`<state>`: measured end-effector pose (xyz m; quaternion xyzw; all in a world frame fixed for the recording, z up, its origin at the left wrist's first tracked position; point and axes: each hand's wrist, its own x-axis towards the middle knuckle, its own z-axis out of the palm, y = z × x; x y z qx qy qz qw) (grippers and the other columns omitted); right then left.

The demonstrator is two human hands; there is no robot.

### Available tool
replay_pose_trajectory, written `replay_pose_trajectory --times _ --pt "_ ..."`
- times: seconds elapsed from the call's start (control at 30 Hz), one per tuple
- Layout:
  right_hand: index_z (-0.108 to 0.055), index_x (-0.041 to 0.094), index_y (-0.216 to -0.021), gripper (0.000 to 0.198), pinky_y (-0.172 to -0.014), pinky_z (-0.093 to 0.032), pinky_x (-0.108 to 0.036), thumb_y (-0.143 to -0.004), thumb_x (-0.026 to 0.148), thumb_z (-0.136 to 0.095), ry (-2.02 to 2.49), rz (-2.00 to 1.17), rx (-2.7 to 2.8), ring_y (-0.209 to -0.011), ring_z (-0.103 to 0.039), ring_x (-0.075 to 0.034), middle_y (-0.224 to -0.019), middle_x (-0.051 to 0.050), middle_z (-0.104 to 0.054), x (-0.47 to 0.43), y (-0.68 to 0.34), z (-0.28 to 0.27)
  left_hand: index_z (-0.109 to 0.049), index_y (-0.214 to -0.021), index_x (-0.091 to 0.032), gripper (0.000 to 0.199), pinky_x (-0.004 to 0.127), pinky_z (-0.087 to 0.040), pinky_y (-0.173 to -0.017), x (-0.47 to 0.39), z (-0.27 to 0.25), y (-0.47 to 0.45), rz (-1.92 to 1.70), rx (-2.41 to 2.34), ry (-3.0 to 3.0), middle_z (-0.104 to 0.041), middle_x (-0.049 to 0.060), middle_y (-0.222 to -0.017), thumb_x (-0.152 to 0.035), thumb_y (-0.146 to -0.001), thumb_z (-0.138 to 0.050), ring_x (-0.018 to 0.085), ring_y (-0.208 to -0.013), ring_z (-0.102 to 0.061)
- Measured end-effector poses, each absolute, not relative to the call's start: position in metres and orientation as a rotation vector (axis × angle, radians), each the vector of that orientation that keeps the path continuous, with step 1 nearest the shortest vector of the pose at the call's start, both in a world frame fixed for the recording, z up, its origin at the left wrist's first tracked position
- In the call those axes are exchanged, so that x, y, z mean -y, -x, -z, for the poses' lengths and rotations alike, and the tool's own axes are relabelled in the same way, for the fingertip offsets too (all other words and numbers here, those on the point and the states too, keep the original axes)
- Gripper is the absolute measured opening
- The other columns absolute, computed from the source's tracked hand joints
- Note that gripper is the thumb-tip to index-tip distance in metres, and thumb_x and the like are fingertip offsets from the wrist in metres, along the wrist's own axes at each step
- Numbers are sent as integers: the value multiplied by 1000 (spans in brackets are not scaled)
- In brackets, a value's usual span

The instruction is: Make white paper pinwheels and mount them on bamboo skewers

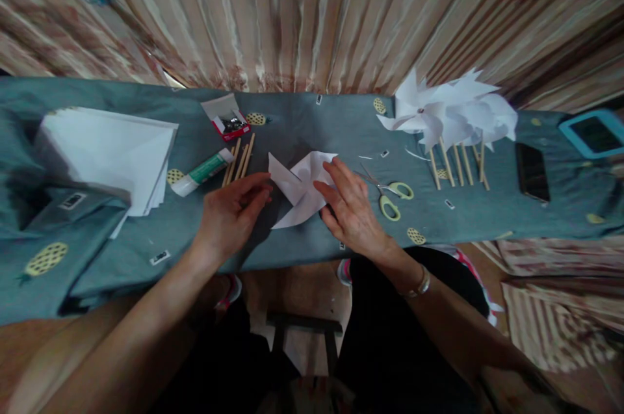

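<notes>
A white paper pinwheel (303, 188) with folded blades is at the middle of the cloth-covered table. My right hand (351, 209) has its fingers over the pinwheel's right blades and steadies it there, hiding part of that side. Just left of the pinwheel is my left hand (234, 211), its thumb and forefinger a little apart with nothing visible between them. Green-handled scissors (385, 192) lie partly open beside my right hand. Several wooden sticks (240, 159) and a glue tube (202, 172) lie beyond my left hand.
A red-and-white box (229, 121) of small metal pieces stands open at the back. White paper sheets (110, 147) are stacked at left. On the right are finished pinwheels (453, 108) on sticks, a dark phone (532, 171) and a blue-framed device (595, 133). A curtain (292, 17) hangs behind.
</notes>
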<state>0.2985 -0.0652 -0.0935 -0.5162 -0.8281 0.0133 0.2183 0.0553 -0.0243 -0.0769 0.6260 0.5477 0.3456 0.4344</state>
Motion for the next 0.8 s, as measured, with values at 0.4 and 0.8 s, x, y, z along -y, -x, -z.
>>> replay_pose_trajectory --times 0.4,0.8 --pt "-63 24 -123 31 -118 -36 -51 -99 25 -44 1487 -41 2176 -153 -29 -27 -154 -8 -48 58 -293 72 -69 -104 -14 26 47 -54 -103 38 64 -72 -796 -996 -502 -77 14 -108 -26 -82 -71 27 -109 -72" --pt "-60 20 -131 39 -112 -46 -47 -95 32 -51 1455 -421 1854 -138 -52 -25 -147 -14 -56 51 -317 77 -71 -101 -16 19 38 -59 -91 30 61 -94 -722 -946 -559 -77 11 -106 -21 -84 -63 25 -100 -74"
